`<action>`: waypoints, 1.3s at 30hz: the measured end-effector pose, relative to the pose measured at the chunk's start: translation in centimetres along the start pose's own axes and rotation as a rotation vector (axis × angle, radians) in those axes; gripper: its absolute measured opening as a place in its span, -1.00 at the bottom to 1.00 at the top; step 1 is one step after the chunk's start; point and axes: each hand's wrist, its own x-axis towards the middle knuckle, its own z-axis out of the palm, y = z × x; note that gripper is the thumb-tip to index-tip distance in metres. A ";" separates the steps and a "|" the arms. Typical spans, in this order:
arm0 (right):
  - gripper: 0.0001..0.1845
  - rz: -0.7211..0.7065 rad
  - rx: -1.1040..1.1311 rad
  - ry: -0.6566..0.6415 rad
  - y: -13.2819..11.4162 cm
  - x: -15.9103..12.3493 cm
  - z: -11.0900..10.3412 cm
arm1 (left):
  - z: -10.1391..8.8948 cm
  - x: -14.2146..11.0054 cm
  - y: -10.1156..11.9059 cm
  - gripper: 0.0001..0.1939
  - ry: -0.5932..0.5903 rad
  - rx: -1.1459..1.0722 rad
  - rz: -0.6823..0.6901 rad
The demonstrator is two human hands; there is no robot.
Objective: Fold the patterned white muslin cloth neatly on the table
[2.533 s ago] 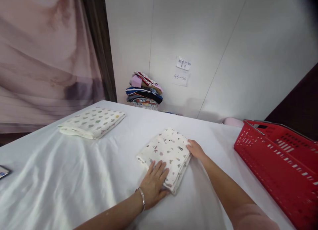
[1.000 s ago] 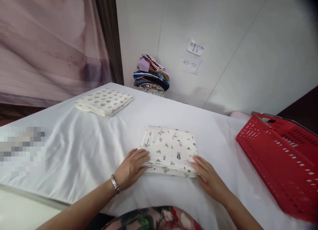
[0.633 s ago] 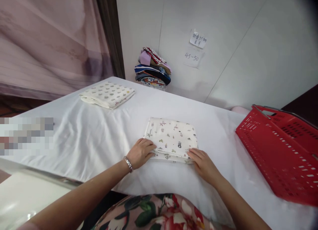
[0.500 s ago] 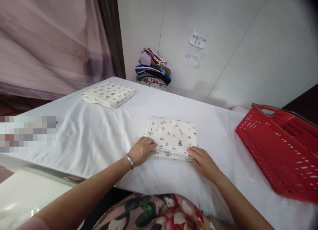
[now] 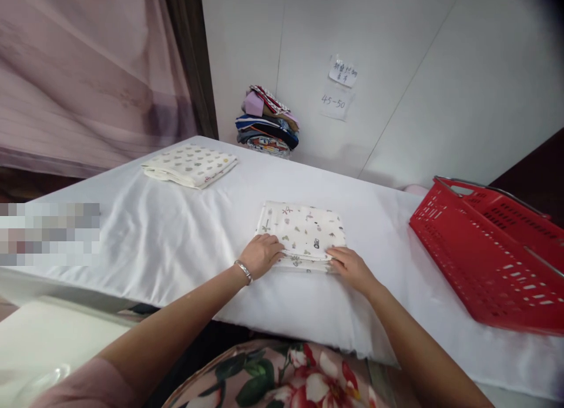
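A folded white cloth (image 5: 304, 227) with small printed plants and figures lies in front of me on the white-covered table (image 5: 176, 238). At its near left corner, my left hand (image 5: 261, 255) grips the edge, with a bracelet on the wrist. My right hand (image 5: 352, 268) holds the near right corner, thumb and fingertips at the upper layer's edge. Below that edge a lower layer shows. Farther back on the left rests a second folded white cloth (image 5: 189, 164) with a repeated grey-green print, apart from both hands.
A red plastic basket (image 5: 471, 267) with a metal handle stands on the table's right side. Behind the table is a stack of folded fabrics (image 5: 267, 126) against the wall. Two paper notes (image 5: 337, 103) hang there. A pink curtain (image 5: 88, 73) covers the back left.
Both hands remain at the cloth's near corners, and the left has shifted slightly inward along the edge. The whole view has shifted a little; the basket appears farther left and higher.
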 end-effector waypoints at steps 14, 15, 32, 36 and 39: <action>-0.64 -0.005 -0.006 -0.043 -1.0 0.6 -0.9 | -0.4 0.5 0.5 -0.73 -0.063 0.062 -0.050; -0.64 -0.032 -0.030 -0.034 -1.3 0.6 -0.8 | -0.5 0.6 0.7 -0.75 -0.066 0.079 -0.050; -0.71 -0.092 0.077 0.146 -1.9 1.3 1.5 | 0.3 1.5 1.8 -0.66 -0.054 0.077 -0.083; -0.71 -0.115 0.032 0.158 -1.8 1.4 1.7 | 0.3 1.5 1.8 -0.73 -0.079 0.087 -0.066; -0.72 -0.121 0.001 0.212 -1.9 1.3 2.0 | 0.3 1.6 1.8 -0.72 -0.078 0.079 -0.070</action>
